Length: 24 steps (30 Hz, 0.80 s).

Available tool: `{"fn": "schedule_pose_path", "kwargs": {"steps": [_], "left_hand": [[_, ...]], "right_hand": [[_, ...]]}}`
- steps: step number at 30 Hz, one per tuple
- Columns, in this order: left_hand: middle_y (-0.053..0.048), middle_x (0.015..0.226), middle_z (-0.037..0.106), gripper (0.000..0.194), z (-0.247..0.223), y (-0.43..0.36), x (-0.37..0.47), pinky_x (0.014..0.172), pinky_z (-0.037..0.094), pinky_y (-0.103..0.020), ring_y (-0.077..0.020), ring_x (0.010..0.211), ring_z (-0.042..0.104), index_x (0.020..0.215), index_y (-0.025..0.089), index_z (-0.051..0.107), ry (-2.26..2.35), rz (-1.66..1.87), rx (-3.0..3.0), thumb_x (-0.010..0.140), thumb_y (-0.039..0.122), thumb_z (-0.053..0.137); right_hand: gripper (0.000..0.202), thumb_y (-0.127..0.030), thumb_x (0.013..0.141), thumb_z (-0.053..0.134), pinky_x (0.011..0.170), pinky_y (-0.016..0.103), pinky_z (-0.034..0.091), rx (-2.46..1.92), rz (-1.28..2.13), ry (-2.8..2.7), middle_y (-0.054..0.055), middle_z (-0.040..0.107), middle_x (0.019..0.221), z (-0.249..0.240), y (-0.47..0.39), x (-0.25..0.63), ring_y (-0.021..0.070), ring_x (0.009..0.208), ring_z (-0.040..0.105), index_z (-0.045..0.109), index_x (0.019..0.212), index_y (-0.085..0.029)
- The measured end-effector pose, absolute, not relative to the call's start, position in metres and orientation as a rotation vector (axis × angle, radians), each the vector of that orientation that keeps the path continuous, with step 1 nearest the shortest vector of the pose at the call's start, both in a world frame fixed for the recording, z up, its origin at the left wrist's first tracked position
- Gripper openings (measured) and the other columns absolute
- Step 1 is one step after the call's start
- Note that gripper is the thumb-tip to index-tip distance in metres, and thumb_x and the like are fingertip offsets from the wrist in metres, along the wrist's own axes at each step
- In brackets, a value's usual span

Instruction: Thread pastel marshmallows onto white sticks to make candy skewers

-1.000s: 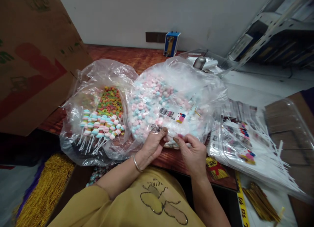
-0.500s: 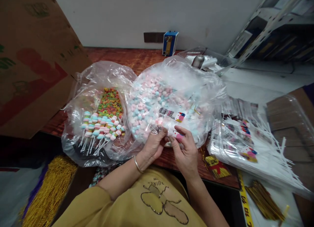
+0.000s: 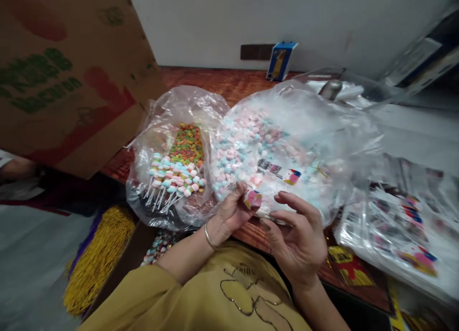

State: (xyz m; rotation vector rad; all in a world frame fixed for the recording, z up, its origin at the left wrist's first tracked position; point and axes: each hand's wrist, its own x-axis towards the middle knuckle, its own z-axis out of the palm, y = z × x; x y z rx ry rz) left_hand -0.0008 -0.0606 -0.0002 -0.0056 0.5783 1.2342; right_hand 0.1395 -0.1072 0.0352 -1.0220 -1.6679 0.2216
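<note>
My left hand [image 3: 231, 211], with a bracelet at its wrist, pinches a small clear plastic bag with a colourful print [image 3: 253, 198]. To the right of it, my right hand [image 3: 297, 233] is open, fingers apart and curved, with nothing in them. Just beyond both hands lies a big clear sack of pink, blue and white marshmallows [image 3: 233, 154]. Another printed clear bag [image 3: 272, 168] rests on that sack. Left of it, marshmallow sticks [image 3: 174, 177] lie in a row beside small ring-shaped candies [image 3: 187, 142], on spread clear plastic [image 3: 143, 142].
A large cardboard box [image 3: 107, 144] stands at the left. Stacked printed bags [image 3: 390, 230] and a gold twist-tie packet [image 3: 349, 266] are at the right. A blue box [image 3: 281, 61] and a metal scoop [image 3: 330, 89] are at the back. Gold fringe [image 3: 103, 254] hangs lower left.
My right hand has come away from the bag and opened to the right, while my left hand keeps hold of it. The whole view has turned left.
</note>
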Motion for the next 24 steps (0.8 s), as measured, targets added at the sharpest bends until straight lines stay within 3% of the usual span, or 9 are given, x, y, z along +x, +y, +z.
{"fn": "schedule_pose_path", "kwargs": {"steps": [6,12,16,20,24], "left_hand": [[0.006,0.063,0.039,0.055,0.022,-0.086,-0.074,0.055,0.040,-0.022,-0.0062,0.056,0.038,0.065,0.018,0.049,0.577,1.537,0.136,0.055,0.044,0.096],[0.008,0.063,0.034,0.050,0.037,-0.139,-0.167,0.053,0.037,-0.018,-0.0047,0.054,0.035,0.066,0.017,0.047,0.473,1.996,0.143,0.060,0.029,0.095],[0.008,0.064,0.036,0.046,0.033,-0.163,-0.207,0.053,0.037,-0.017,-0.0042,0.054,0.036,0.067,0.017,0.049,0.483,2.168,0.172,0.063,0.028,0.094],[0.008,0.065,0.037,0.045,0.025,-0.168,-0.226,0.054,0.037,-0.017,-0.0044,0.055,0.038,0.069,0.017,0.050,0.522,2.197,0.189,0.065,0.030,0.093],[0.008,0.064,0.037,0.049,0.020,-0.159,-0.233,0.053,0.038,-0.017,-0.0045,0.055,0.039,0.067,0.017,0.048,0.524,2.175,0.134,0.062,0.030,0.094]], "right_hand": [[0.007,-0.025,0.095,0.062,0.084,0.038,0.056,-0.996,0.603,-1.683,0.008,0.070,0.107,0.033,-0.086,0.094,0.0242,0.101,0.068,0.067,0.099,-0.024],[0.028,-0.030,0.101,0.048,0.078,0.027,0.054,-0.822,1.283,-2.114,0.006,0.077,0.104,0.029,-0.056,-0.038,0.0175,0.088,0.071,0.068,0.117,-0.020],[0.030,-0.027,0.101,0.045,0.076,0.029,0.049,-1.018,1.057,-2.571,0.012,0.078,0.094,0.024,-0.047,-0.112,0.0215,0.086,0.071,0.073,0.101,-0.015],[0.028,-0.021,0.099,0.046,0.079,0.035,0.047,-1.064,0.961,-2.670,0.019,0.077,0.096,0.014,-0.050,-0.141,0.0291,0.091,0.072,0.072,0.107,-0.013],[0.023,-0.019,0.096,0.049,0.075,0.032,0.047,-1.075,0.985,-2.717,0.017,0.076,0.090,-0.002,-0.057,-0.143,0.0272,0.085,0.072,0.071,0.094,-0.014]]}}
